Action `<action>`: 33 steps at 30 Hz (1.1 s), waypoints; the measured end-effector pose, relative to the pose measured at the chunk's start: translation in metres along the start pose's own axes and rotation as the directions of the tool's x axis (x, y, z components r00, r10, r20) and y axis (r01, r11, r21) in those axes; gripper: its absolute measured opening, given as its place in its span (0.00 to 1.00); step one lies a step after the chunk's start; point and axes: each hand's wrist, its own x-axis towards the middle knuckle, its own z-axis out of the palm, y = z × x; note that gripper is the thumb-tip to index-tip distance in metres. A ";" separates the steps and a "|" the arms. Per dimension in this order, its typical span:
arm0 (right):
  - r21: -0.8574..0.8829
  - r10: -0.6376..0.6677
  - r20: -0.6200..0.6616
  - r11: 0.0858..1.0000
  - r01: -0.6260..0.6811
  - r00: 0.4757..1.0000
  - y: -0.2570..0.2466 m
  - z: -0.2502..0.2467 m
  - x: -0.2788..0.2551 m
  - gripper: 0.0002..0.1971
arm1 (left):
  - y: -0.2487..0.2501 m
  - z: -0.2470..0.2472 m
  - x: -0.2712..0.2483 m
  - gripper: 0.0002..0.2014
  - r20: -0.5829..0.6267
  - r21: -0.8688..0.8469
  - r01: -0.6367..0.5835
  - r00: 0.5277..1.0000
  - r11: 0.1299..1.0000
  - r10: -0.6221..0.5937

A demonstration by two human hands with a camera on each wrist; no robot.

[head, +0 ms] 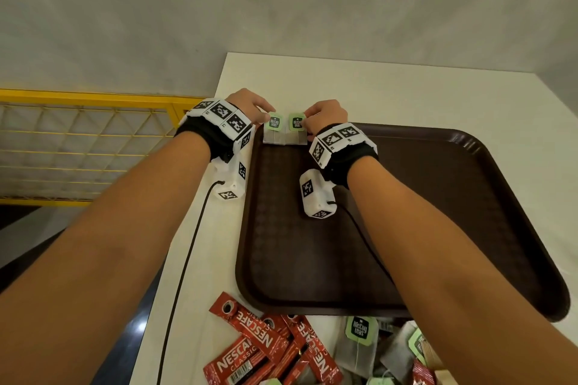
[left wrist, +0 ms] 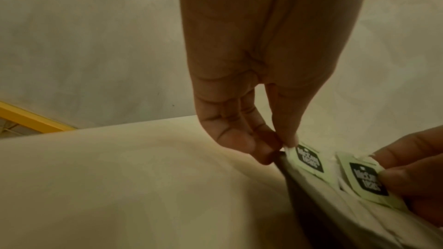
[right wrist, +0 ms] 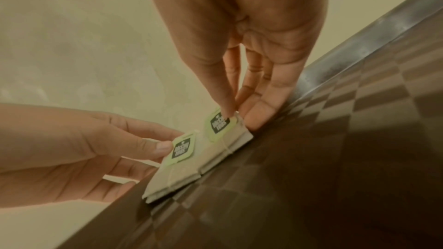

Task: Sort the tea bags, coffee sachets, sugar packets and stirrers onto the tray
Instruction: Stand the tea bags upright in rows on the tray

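Two tea bags with green tags lie side by side in the far left corner of the brown tray [head: 438, 197]. My left hand [head: 266, 117] pinches the tag of the left tea bag [head: 272, 134] between thumb and fingers; the left wrist view shows that pinch on the left tea bag's tag [left wrist: 310, 160]. My right hand [head: 308, 122] pinches the tag of the right tea bag [head: 295, 138]. In the right wrist view its thumb presses on the right tea bag's tag [right wrist: 219, 124], with fingers behind the bag against the tray rim [right wrist: 359, 44].
On the white table [head: 406, 91], near me, lie a heap of red coffee sachets [head: 266, 350] and more tea bags [head: 359, 344]. A yellow mesh railing [head: 78, 141] runs beyond the table's left edge. A grey wall stands close behind the table.
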 end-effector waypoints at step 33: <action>0.100 -0.203 0.132 0.977 0.190 0.970 -0.002 -0.049 -0.109 0.10 | 0.066 0.002 -0.161 0.13 0.244 0.146 -0.336 0.924 0.930 0.296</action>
